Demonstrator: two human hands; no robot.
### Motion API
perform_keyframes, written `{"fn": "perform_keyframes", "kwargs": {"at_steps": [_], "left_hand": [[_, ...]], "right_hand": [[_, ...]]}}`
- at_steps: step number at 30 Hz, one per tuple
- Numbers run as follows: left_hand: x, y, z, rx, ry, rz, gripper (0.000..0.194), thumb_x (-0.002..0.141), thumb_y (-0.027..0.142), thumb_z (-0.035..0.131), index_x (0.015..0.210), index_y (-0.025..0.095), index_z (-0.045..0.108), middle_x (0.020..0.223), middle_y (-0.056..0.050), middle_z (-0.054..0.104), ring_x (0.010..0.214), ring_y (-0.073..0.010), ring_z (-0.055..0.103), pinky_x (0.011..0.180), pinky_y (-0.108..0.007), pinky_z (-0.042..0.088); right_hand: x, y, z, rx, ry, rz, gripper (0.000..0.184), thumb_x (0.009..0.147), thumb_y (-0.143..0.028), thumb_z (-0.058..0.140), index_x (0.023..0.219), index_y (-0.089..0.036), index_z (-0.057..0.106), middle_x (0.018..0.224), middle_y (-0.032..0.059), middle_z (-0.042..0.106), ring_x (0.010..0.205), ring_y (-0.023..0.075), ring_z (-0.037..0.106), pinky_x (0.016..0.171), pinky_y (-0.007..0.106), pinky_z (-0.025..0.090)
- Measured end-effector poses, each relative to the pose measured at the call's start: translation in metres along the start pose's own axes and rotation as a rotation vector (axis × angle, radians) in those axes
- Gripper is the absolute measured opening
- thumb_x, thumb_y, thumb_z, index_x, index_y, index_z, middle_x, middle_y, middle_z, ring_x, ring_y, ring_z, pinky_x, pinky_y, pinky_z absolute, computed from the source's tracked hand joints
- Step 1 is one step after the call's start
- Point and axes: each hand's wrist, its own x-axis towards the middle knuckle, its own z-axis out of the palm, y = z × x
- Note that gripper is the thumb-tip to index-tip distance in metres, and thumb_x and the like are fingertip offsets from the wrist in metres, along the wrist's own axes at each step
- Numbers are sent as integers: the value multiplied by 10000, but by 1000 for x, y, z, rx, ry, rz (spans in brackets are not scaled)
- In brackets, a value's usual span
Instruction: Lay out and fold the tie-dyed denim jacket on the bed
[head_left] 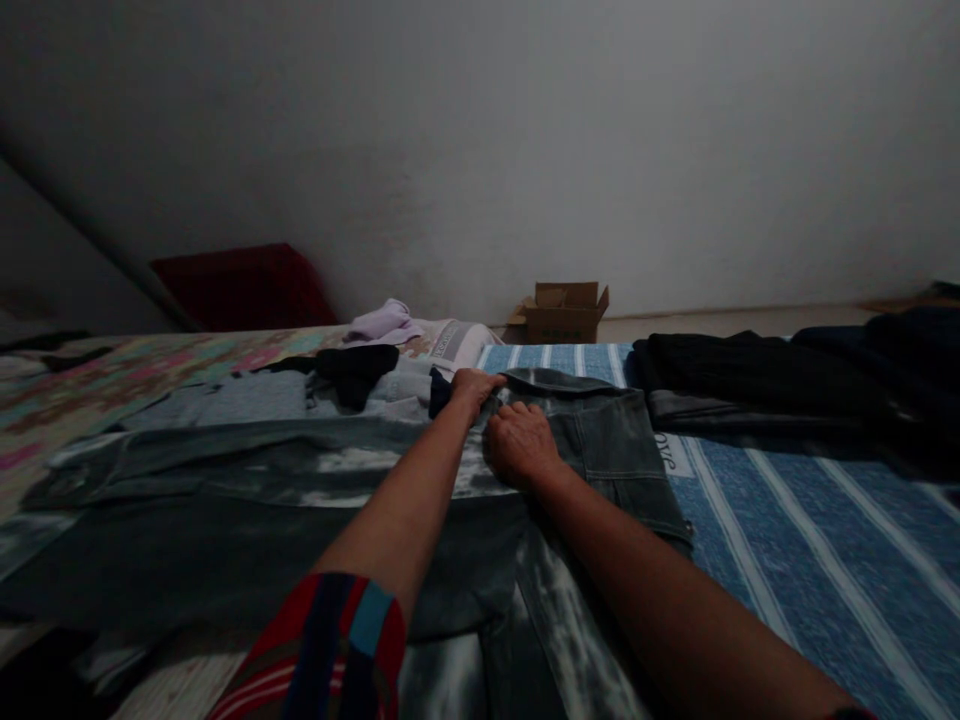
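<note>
Your left hand (475, 386) pinches the waistband of the faded jeans (315, 500); your right hand (520, 445) presses flat, open. Jeans lie spread, legs unfolded.

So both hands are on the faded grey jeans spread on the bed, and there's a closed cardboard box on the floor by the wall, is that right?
Not quite. The head view shows the small brown cardboard box open, flaps up. The rest holds: left hand and right hand rest on the faded grey jeans.
</note>
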Motion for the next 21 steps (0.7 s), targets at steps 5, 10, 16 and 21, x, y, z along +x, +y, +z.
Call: {"fn": "perform_keyframes", "kwargs": {"at_steps": [5,10,16,21], "left_hand": [[-2,9,-3,-56,-24,-104,148,511,154,749,553,145,607,483,-21,604,447,-164,549,429,-258,385],[-5,11,-9,-171,-97,-168,129,527,177,733,575,147,616,490,-18,610,426,-152,539,442,-266,416],[-7,9,-15,-321,-210,-205,92,553,174,684,543,150,596,506,-23,608,421,-137,531,462,-266,427],[-8,7,-20,-405,-255,-185,117,557,185,694,560,156,581,518,-7,598,437,-128,539,491,-261,440]], "right_hand": [[0,0,-1,7,-8,0,281,908,-218,386,938,-153,657,981,111,659,963,261,531,804,399,361],[0,0,-1,9,-11,10,284,907,-221,383,944,-154,657,988,113,659,970,257,527,800,395,355],[0,0,-1,6,-14,10,276,900,-227,399,948,-154,661,993,120,657,971,254,526,798,387,355],[0,0,-1,11,-14,10,277,901,-221,400,948,-154,665,993,118,657,967,254,527,805,391,356]]}}
